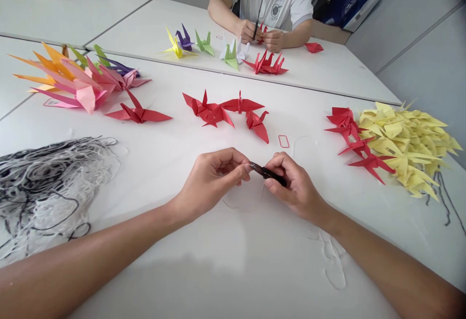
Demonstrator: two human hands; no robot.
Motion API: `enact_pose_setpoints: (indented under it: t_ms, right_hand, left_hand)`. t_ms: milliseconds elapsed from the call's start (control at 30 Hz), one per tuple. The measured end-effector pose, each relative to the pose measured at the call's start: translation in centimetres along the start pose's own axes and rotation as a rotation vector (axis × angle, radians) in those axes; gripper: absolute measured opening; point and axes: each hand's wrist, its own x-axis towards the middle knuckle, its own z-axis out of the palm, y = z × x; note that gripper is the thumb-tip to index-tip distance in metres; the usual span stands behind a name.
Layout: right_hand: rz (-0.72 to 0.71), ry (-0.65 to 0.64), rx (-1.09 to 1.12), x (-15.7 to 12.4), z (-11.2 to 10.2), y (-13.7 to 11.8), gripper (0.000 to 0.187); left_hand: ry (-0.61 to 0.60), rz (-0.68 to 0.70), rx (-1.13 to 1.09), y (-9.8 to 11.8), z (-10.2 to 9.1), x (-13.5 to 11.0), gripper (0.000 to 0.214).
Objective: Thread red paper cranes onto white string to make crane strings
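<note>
i have my right grip (296,190) closed around a small black cutting tool (274,175), held just above the desk (218,270) with its tip pointing left. my left grip (209,178) is pressed together, thumb and forefinger, right at that tip; i cannot tell whether anything is caught between them. just beyond my knuckles sit folded red cranes (257,121), yellow cranes (415,134) heap up to the right, and a black-and-white string tangle (47,176) lies left. across from me, a person (249,6) works on another red piece (262,30).
</note>
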Motion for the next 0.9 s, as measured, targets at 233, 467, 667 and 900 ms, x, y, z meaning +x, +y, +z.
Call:
enact_pose_setpoints:
  t_ms: [233, 467, 667, 900]
  right_hand:
    - [-0.023, 0.01, -0.015, -0.13, -0.06, 0.03, 0.017]
    - [-0.024, 0.04, 0.019, -0.07, 0.06, 0.14, 0.016]
    - [-0.018, 0.02, 0.04, -0.05, 0.06, 0.13, 0.016]
    - [-0.038, 0.014, 0.016, -0.09, 0.07, 0.13, 0.016]
  left_hand:
    - [0.0, -0.007, 0.002, 0.09, -0.01, -0.1, 0.015]
    - [0.0, 0.0, 0.009, 0.16, -0.08, -0.12, 0.015]
    - [-0.003, 0.004, 0.019, 0.04, -0.16, -0.14, 0.02]
    - [0.006, -0.008, 0.014, 0.08, -0.09, -0.18, 0.019]
